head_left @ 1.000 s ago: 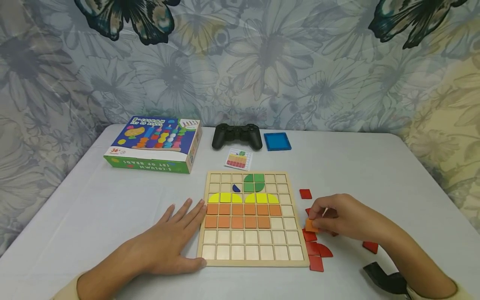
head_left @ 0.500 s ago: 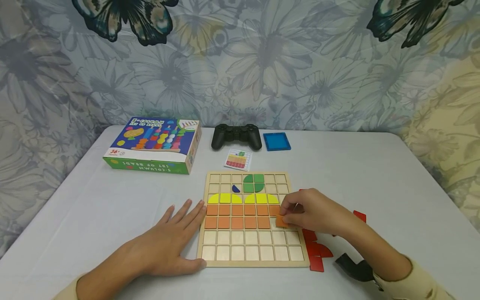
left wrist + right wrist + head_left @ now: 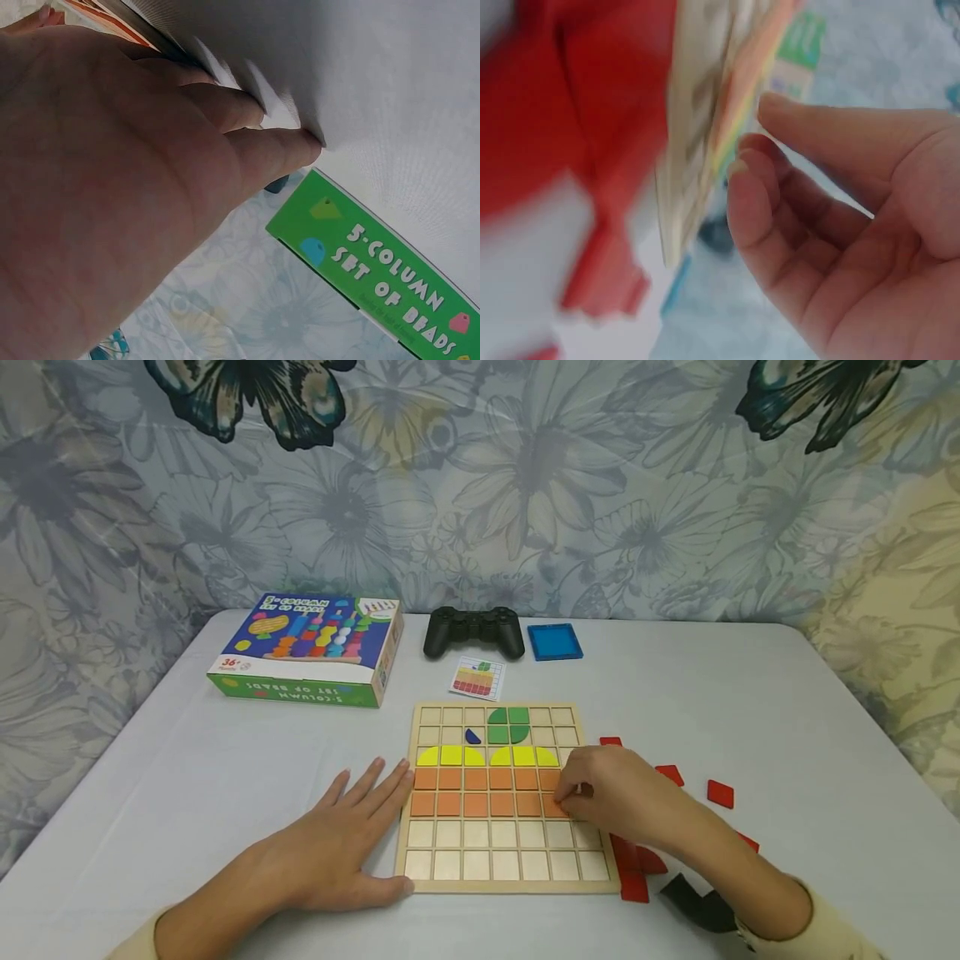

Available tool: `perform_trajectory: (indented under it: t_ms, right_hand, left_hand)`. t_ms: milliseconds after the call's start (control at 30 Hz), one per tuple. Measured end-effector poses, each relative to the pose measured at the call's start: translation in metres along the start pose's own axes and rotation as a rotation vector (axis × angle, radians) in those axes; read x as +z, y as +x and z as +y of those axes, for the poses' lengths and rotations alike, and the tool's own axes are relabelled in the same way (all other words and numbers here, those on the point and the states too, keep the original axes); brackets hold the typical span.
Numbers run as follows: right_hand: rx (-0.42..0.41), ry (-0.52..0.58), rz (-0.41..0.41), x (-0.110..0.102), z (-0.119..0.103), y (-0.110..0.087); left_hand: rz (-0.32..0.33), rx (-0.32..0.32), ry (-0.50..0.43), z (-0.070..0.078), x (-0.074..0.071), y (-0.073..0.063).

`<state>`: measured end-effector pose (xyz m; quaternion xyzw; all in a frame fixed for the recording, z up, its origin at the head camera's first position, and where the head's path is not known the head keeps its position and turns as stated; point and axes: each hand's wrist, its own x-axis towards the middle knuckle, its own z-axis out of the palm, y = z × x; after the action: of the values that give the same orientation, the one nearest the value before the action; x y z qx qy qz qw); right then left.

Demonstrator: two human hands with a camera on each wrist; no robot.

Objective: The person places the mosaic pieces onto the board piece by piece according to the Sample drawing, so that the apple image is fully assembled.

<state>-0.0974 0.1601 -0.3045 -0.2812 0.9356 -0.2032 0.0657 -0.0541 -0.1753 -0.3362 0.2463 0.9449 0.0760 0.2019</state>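
A wooden grid board [image 3: 506, 887] lies on the white table. My left hand [image 3: 337, 847] rests flat with spread fingers along its left edge. In the board sit green, dark blue [image 3: 472, 737], yellow [image 3: 452, 756] and orange tiles. The last orange tile [image 3: 551, 807] of the lower orange row lies in its cell, partly hidden by my right hand [image 3: 618, 789], whose fingertips are at its right side. In the right wrist view, the thumb and loosely bent fingers [image 3: 750, 206] stand apart with nothing between them.
Several red tiles [image 3: 633, 887] lie right of the board. Behind it are a picture card [image 3: 477, 679], a black game controller [image 3: 474, 633] and a blue tray [image 3: 555, 642]. A bead-set box [image 3: 303, 647] stands at the back left.
My right hand has carried an orange tile left from beside the board into the cell at the lower orange row's right end, and its fingers have let go. The left hand stays put.
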Motion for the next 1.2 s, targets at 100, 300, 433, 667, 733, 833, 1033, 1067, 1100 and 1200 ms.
perform_trajectory:
  t_ms: [100, 300, 433, 667, 733, 833, 1033, 1067, 1100, 1200]
  right_hand:
    - [0.048, -0.023, 0.040, -0.016, 0.011, -0.001]
    - [0.211, -0.049, 0.062, -0.036, 0.045, 0.000]
    - [0.296, -0.018, -0.031, -0.027, 0.060, 0.005]
    - [0.282, -0.087, -0.022, -0.013, 0.059, 0.012]
    - [0.301, -0.068, -0.024, -0.013, 0.059, 0.013]
    - [0.329, -0.023, -0.042, -0.014, 0.059, 0.012]
    - [0.329, 0.031, -0.038, -0.017, 0.061, 0.009]
    - [0.319, 0.031, -0.030, -0.017, 0.061, 0.009]
    - [0.310, 0.029, -0.022, -0.018, 0.061, 0.008]
    - [0.289, 0.023, -0.003, -0.019, 0.060, 0.008]
  left_hand:
    - [0.001, 0.002, 0.000, 0.000, 0.000, 0.000]
    - [0.004, 0.012, 0.001, 0.000, 0.000, 0.000]
    - [0.001, 0.009, 0.001, 0.000, 0.000, -0.001]
    - [0.008, 0.016, -0.003, -0.001, 0.001, -0.001]
    - [0.011, 0.022, -0.006, -0.001, 0.001, -0.001]
    - [0.013, 0.027, -0.008, -0.001, 0.001, -0.001]
    - [0.008, 0.017, -0.006, 0.000, 0.001, -0.001]
    - [0.007, 0.014, -0.005, 0.000, 0.001, -0.001]
    - [0.007, 0.011, -0.005, 0.000, 0.001, -0.001]
    - [0.007, 0.006, -0.005, 0.000, 0.001, -0.001]
